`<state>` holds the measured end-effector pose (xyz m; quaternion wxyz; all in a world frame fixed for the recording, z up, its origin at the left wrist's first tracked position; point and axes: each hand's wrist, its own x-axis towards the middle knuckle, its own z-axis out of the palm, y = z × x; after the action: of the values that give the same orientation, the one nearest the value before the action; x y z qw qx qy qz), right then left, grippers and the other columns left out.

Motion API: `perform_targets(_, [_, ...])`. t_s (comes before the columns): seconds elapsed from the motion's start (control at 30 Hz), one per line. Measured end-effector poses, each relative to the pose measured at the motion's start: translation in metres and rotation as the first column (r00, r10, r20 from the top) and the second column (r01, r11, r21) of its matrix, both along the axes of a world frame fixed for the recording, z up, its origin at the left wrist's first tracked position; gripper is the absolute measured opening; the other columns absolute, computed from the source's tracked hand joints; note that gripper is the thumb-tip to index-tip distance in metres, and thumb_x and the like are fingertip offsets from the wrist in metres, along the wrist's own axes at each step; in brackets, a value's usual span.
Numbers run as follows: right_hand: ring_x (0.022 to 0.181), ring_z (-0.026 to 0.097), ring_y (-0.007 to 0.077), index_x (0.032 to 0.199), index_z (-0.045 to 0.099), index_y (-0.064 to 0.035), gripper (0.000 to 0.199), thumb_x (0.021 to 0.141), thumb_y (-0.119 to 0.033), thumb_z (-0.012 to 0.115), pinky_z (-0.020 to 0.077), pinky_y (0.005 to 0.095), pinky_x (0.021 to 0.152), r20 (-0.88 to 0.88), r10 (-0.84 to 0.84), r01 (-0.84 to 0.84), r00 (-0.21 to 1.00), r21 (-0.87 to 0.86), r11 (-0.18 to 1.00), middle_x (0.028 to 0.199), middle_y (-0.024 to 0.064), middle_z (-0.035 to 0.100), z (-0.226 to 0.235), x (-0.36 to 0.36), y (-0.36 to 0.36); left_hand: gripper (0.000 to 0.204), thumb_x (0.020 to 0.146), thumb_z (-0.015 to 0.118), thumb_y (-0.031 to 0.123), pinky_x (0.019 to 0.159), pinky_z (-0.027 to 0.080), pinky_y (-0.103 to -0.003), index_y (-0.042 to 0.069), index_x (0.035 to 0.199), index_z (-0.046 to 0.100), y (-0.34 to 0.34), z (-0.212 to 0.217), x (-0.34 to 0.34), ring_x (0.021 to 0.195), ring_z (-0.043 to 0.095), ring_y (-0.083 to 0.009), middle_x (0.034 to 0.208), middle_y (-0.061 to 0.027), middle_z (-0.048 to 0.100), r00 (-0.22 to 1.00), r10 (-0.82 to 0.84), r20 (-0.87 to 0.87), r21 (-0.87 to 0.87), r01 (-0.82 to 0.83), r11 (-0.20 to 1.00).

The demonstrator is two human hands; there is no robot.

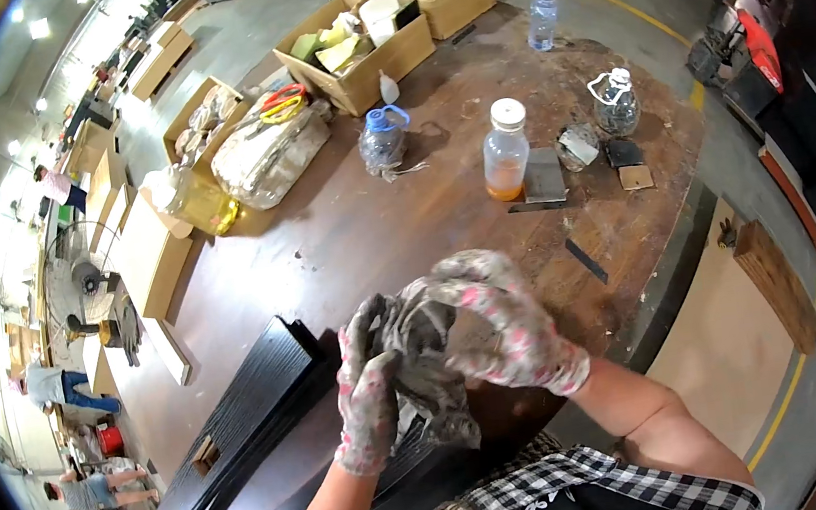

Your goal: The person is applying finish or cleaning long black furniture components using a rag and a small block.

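A crumpled, dirty grey rag (423, 339) hangs between my hands over the near edge of the brown table (346, 237). My left hand (368, 390), in a stained glove with pink spots, is closed on its left side. In a matching glove, my right hand (512, 329) curves round from the right, its fingertips on the rag's upper part and its thumb by the rag's edge. A gap shows between that thumb and the fingers. Black grooved boards (246, 420) lie stacked to the left of my left hand, and more black boards are partly hidden below the rag.
Beyond my hands stand a white-capped bottle with orange liquid (506, 158), a blue-topped cut bottle (383, 142) and a clear bottle (542, 18). Cardboard boxes (372, 73), red-and-yellow scissors (283, 104) and a yellow-liquid jug (201, 203) occupy the far side. Other people are at far left.
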<state>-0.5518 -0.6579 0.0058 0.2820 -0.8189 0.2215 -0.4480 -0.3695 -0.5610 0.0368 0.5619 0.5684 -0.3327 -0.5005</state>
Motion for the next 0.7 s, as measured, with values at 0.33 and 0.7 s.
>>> perform_targets(0.33, [0.112, 0.054, 0.0126, 0.129, 0.052, -0.0011, 0.050, 0.082, -0.003, 0.067, 0.0429, 0.0299, 0.099, 0.302, -0.306, -0.007, 0.903, 0.722, 0.692, 0.121, 0.0060, 0.058, -0.045, -0.031, -0.007, 0.048, 0.093, 0.059, 0.012, 0.106, 0.038, -0.036, -0.002, 0.137, 0.044, -0.081, -0.024, -0.025, 0.123, 0.049, -0.0217, 0.134, -0.0133, 0.051, 0.959, -0.263, 0.108, 0.048, 0.259, 0.965])
perform_targets(0.7, [0.099, 0.060, 0.0231, 0.098, 0.066, -0.0028, 0.022, 0.078, -0.006, 0.073, 0.0473, 0.0317, 0.090, 0.119, -0.266, 0.165, 0.957, 0.532, 0.831, 0.106, 0.0108, 0.061, -0.065, -0.091, -0.012, 0.110, 0.067, 0.085, 0.023, 0.108, 0.039, -0.040, 0.004, 0.152, 0.017, -0.247, -0.107, -0.082, 0.134, 0.042, -0.0353, 0.147, -0.0243, 0.038, 0.724, -0.213, 0.656, -0.095, 0.359, 0.928])
